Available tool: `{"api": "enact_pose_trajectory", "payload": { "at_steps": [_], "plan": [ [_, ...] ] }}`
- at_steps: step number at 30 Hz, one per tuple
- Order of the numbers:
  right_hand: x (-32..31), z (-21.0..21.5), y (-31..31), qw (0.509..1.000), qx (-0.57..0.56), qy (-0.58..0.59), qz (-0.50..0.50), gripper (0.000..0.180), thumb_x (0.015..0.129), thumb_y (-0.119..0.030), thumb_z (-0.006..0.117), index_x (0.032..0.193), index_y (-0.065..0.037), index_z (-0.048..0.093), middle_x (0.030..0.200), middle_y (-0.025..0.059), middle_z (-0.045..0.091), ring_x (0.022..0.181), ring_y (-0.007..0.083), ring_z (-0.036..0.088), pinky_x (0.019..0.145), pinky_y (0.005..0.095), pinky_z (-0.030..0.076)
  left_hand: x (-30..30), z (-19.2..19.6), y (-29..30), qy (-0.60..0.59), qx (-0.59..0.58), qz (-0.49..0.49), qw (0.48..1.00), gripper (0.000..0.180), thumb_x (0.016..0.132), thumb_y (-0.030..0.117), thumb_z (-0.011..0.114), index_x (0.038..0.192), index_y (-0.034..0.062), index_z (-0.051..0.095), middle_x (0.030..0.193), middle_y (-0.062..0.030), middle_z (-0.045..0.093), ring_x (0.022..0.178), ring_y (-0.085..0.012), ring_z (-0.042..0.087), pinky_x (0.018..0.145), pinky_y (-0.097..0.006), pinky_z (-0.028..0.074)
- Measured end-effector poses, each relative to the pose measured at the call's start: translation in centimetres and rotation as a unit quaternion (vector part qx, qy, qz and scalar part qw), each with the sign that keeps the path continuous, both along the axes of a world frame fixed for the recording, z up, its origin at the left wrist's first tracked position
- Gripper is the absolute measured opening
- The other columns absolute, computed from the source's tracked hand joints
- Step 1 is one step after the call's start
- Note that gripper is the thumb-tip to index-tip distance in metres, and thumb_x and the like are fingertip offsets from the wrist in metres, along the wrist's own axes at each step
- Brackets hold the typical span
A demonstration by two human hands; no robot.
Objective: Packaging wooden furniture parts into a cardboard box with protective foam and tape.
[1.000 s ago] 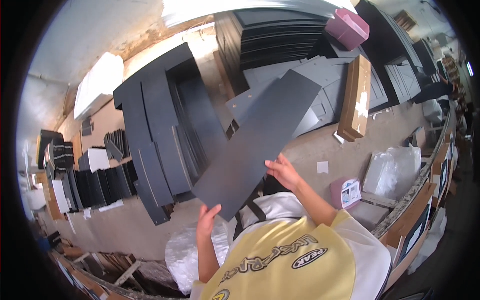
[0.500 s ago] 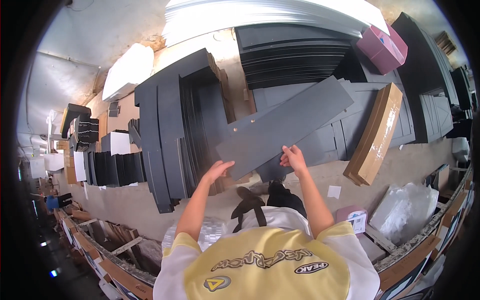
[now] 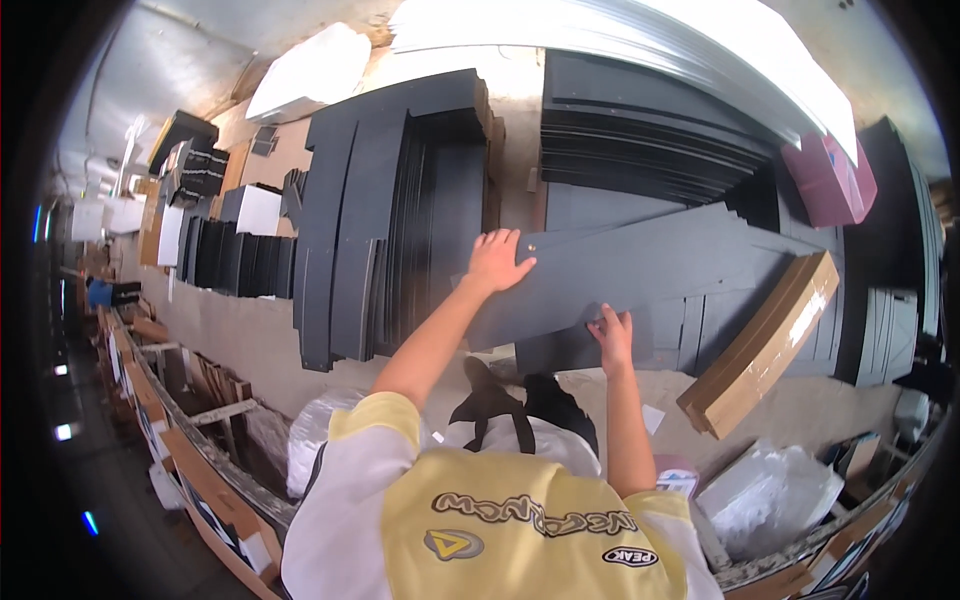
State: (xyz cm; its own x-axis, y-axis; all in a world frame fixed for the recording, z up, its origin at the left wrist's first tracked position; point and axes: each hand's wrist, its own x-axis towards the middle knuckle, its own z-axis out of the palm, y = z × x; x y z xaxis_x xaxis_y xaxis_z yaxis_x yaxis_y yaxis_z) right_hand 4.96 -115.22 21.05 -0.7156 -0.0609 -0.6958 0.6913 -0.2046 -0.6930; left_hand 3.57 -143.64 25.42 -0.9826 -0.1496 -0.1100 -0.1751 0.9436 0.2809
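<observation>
A long dark grey panel (image 3: 610, 272) with a small hole lies slantwise in front of me, over other grey panels. My left hand (image 3: 497, 262) rests at its left end near the far corner, fingers stretched out and thumb apart. At the near long edge, my right hand (image 3: 614, 335) pinches the panel between thumb and fingers. Beneath it, a stack of framed grey panels (image 3: 690, 330) is partly covered.
A long brown carton (image 3: 765, 340) lies across the panels at right. Stacked dark panels stand at left (image 3: 345, 230) and far side (image 3: 650, 130). White sheets (image 3: 620, 30) and a pink bin (image 3: 830, 185) are beyond. Plastic-wrapped packs (image 3: 770, 500) lie near right.
My left hand has moved from the panel's near left corner to its far left part. The panel has turned to lie less steeply. My view has shifted, too.
</observation>
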Motion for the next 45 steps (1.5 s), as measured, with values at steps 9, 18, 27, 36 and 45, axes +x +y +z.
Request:
{"api": "enact_pose_trajectory", "payload": {
  "at_steps": [9,18,27,36,45],
  "plan": [
    [-0.7,-3.9,1.9,0.965,-0.215,-0.123,-0.080,0.046,0.095,-0.037,0.067,0.128,-0.007,0.057,0.133,0.0098,0.057,0.119,0.0263,0.056,0.103,0.0469,0.046,4.6,-0.2,3.2,-0.029,0.005,0.078,0.997,0.063,0.082,0.052,0.068,0.120,0.0028,0.063,0.122,-0.0151,0.050,0.121,-0.0319,0.045,0.101,-0.048,0.035],
    [2.7,-0.7,2.3,0.990,0.026,0.007,-0.141,0.090,0.092,-0.058,0.062,0.142,0.013,0.040,0.147,0.0202,0.045,0.126,0.0333,0.049,0.111,0.0432,0.039,8.2,1.2,7.5,0.012,0.111,0.021,0.994,0.052,0.087,0.048,0.064,0.110,0.0009,0.065,0.122,-0.0182,0.051,0.116,-0.0349,0.052,0.097,-0.050,0.040],
    [8.4,6.8,0.3,0.969,0.142,0.082,-0.185,0.086,0.093,-0.055,0.062,0.128,0.022,0.047,0.132,0.0268,0.055,0.109,0.0331,0.060,0.098,0.0410,0.052,9.0,8.1,5.5,-0.090,0.213,0.034,0.972,0.068,0.088,0.060,0.057,0.114,-0.0025,0.065,0.108,-0.0248,0.068,0.104,-0.0402,0.065,0.094,-0.048,0.049],
    [23.9,19.4,-9.6,0.925,0.153,0.237,-0.256,0.077,0.095,-0.051,0.060,0.127,0.019,0.049,0.129,0.0267,0.057,0.104,0.0342,0.064,0.093,0.0419,0.057,22.8,15.3,-4.9,-0.186,0.394,-0.134,0.890,0.089,0.079,0.081,0.055,0.098,-0.0036,0.074,0.095,-0.0233,0.072,0.092,-0.0361,0.069,0.083,-0.043,0.054],
    [34.5,27.3,-20.2,0.946,0.158,0.275,-0.074,0.075,0.098,-0.046,0.060,0.141,0.010,0.036,0.120,0.0250,0.059,0.106,0.0294,0.062,0.092,0.0393,0.054,26.5,22.2,-10.2,0.077,0.549,-0.092,0.827,0.058,0.071,0.033,0.085,0.111,-0.0053,0.068,0.100,-0.0149,0.072,0.094,-0.0251,0.068,0.086,-0.037,0.052]
  ]
}}
